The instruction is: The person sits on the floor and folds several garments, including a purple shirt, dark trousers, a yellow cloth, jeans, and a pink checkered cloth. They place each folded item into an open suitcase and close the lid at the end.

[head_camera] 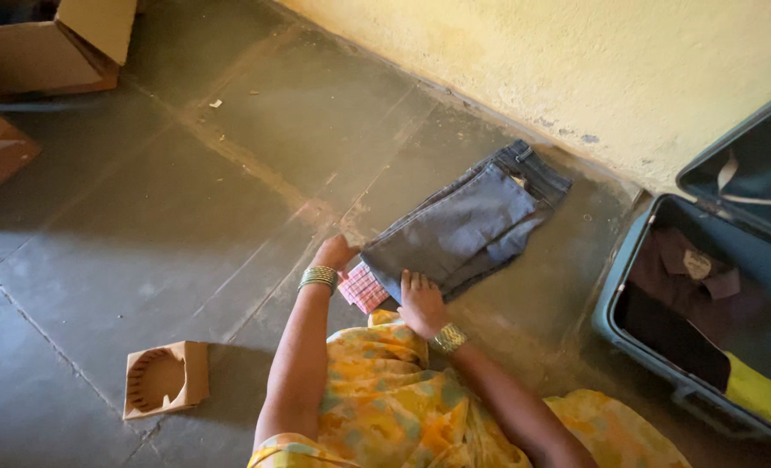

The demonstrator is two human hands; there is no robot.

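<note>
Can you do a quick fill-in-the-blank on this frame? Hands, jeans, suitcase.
1. Both hands rest on the folded ____ on the floor.
2. The left hand is at the jeans' near corner, beside a pink ____ cloth.
3. The right hand presses flat on the jeans' near ____.
4. The suitcase by the wall lies ____.

Missing words: jeans; checked; edge; open

Pink checked cloth mostly buried under folded jeans. My left hand: fingertips hidden behind jeans' edge. Open suitcase and cardboard boxes cut off by frame.
</note>
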